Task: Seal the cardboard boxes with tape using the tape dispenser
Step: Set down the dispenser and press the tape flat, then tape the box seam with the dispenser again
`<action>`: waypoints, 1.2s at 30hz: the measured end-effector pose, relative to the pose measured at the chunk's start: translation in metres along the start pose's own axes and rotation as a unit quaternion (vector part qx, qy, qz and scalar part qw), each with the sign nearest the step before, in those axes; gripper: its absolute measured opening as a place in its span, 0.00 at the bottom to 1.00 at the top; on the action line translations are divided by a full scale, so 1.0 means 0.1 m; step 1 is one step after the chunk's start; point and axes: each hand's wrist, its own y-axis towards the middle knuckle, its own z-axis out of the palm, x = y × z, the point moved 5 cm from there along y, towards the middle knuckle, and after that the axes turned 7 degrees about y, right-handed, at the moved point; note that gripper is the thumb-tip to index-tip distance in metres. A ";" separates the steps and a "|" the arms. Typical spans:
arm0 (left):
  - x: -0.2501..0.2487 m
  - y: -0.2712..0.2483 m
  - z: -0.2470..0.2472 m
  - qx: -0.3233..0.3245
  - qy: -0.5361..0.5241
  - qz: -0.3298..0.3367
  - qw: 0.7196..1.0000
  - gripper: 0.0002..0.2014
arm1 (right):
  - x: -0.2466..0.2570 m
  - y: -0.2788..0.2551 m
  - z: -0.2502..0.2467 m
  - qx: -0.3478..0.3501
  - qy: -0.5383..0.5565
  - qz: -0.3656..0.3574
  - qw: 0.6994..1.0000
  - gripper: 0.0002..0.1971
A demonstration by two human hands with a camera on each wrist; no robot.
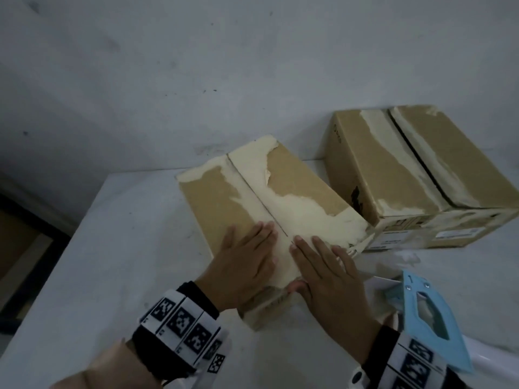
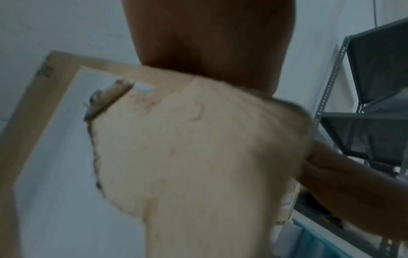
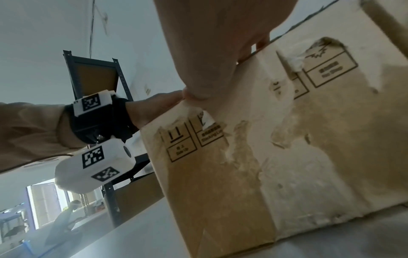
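Observation:
A worn brown cardboard box (image 1: pixel 289 189) with torn pale patches lies on the white table (image 1: pixel 112 262), its two top flaps meeting at a centre seam. My left hand (image 1: pixel 247 259) presses flat on the left flap near the front edge. My right hand (image 1: pixel 325 265) presses flat on the right flap, its thumb over the front corner. The box's front face (image 3: pixel 276 157) with printed handling symbols fills the right wrist view. A light blue tape dispenser (image 1: pixel 429 318) lies on the table just right of my right wrist, untouched.
A second, larger cardboard box (image 1: pixel 415 175) with a dark open seam stands at the back right against the wall. Grey metal shelving (image 2: pixel 371 104) stands to the side. The table's left edge (image 1: pixel 92 197) drops to the floor.

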 end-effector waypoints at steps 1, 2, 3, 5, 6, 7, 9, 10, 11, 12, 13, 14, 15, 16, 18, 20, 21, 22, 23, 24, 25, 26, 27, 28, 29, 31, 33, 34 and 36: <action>-0.01 -0.04 -0.01 -0.013 0.008 0.006 1.000 0.41 | 0.02 0.06 0.02 0.002 -0.006 0.007 1.000 0.30; -0.02 -0.10 0.01 -0.012 0.011 0.001 1.000 0.37 | 0.03 0.12 0.04 0.008 -0.009 0.019 1.000 0.30; -0.02 -0.14 0.06 -0.001 0.001 -0.012 1.000 0.33 | 0.05 0.18 0.06 0.021 -0.009 0.035 0.999 0.31; -0.02 -0.17 0.14 -0.036 -0.018 -0.030 0.999 0.32 | 0.08 0.29 0.07 0.052 0.005 0.060 0.997 0.34; -0.01 -0.18 0.15 -0.052 -0.025 -0.035 0.998 0.31 | 0.09 0.33 0.05 0.062 0.019 0.059 0.996 0.35; 0.00 -0.18 0.13 -0.059 -0.025 -0.041 0.997 0.30 | 0.08 0.36 0.02 0.063 0.038 0.048 0.996 0.35; 0.07 -0.14 0.13 -0.073 -0.012 -0.058 0.996 0.29 | -0.03 0.42 -0.05 0.052 0.087 0.013 0.995 0.34; 0.10 -0.12 0.13 -0.075 0.005 -0.065 0.995 0.29 | -0.13 0.44 -0.09 0.046 0.094 -0.001 0.994 0.33; 0.15 -0.09 0.14 -0.069 0.017 -0.069 0.995 0.30 | -0.23 0.46 -0.11 0.044 0.084 -0.009 0.995 0.30; 0.20 -0.06 0.14 -0.069 0.024 -0.066 0.995 0.31 | -0.32 0.47 -0.11 0.053 0.064 -0.012 0.996 0.28; 0.26 -0.02 0.12 -0.069 0.032 -0.059 0.995 0.30 | -0.39 0.47 -0.08 0.068 0.045 -0.012 0.997 0.26; 0.32 0.01 0.10 -0.068 0.042 -0.049 0.996 0.29 | -0.42 0.46 -0.05 0.076 0.032 -0.009 0.997 0.25; 0.38 0.04 0.08 -0.057 0.054 -0.040 0.996 0.28 | -0.44 0.45 -0.02 0.073 0.026 -0.005 0.997 0.24; 0.45 0.07 0.07 -0.052 0.067 -0.030 0.996 0.27 | -0.42 0.44 0.00 0.061 0.023 0.002 0.998 0.23; 0.57 0.12 0.04 -0.031 0.097 -0.022 0.995 0.27 | -0.32 0.42 0.00 0.028 0.018 0.021 0.999 0.21; 0.65 0.14 0.05 -0.011 0.110 -0.030 0.993 0.26 | -0.22 0.40 0.03 0.006 0.003 0.033 0.999 0.21; 0.67 0.14 0.05 -0.015 0.113 -0.038 0.993 0.25 | -0.17 0.39 0.04 0.007 0.000 0.041 0.999 0.22; 0.69 0.15 0.06 -0.018 0.107 -0.045 0.993 0.25 | -0.14 0.38 0.05 0.011 0.000 0.049 0.999 0.23; 0.68 0.14 0.08 -0.017 0.103 -0.052 0.993 0.24 | -0.12 0.36 0.07 0.017 -0.001 0.057 0.998 0.24; 0.67 0.14 0.09 -0.029 0.093 -0.057 0.994 0.23 | -0.11 0.35 0.09 0.021 -0.002 0.063 0.998 0.24; 0.66 0.13 0.13 -0.031 0.083 -0.065 0.994 0.22 | -0.10 0.34 0.11 0.028 0.000 0.071 0.997 0.25; 0.62 0.13 0.13 -0.043 0.071 -0.074 0.994 0.21 | -0.10 0.33 0.12 0.031 0.002 0.077 0.997 0.25; 0.57 0.13 0.10 -0.052 0.057 -0.091 0.993 0.22 | -0.10 0.34 0.13 0.038 0.003 0.082 0.996 0.26; 0.54 0.16 0.09 -0.063 0.029 -0.112 0.991 0.25 | -0.11 0.34 0.13 0.045 0.002 0.083 0.996 0.25; 0.53 0.18 0.10 -0.049 0.010 -0.144 0.988 0.30 | -0.10 0.34 0.13 0.053 -0.001 0.077 0.996 0.24; 0.54 0.20 0.09 -0.045 -0.010 -0.219 0.975 0.35 | -0.10 0.34 0.12 0.064 0.001 0.056 0.996 0.22; 0.50 0.23 0.07 -0.065 -0.003 -0.230 0.971 0.43 | -0.12 0.34 0.12 0.088 0.030 0.043 0.995 0.26; 0.50 0.27 0.10 -0.069 0.002 -0.225 0.972 0.50 | -0.13 0.34 0.10 0.094 0.046 0.032 0.994 0.25; 0.51 0.27 0.14 -0.047 -0.023 -0.224 0.973 0.59 | -0.17 0.33 0.05 0.115 0.103 0.005 0.988 0.24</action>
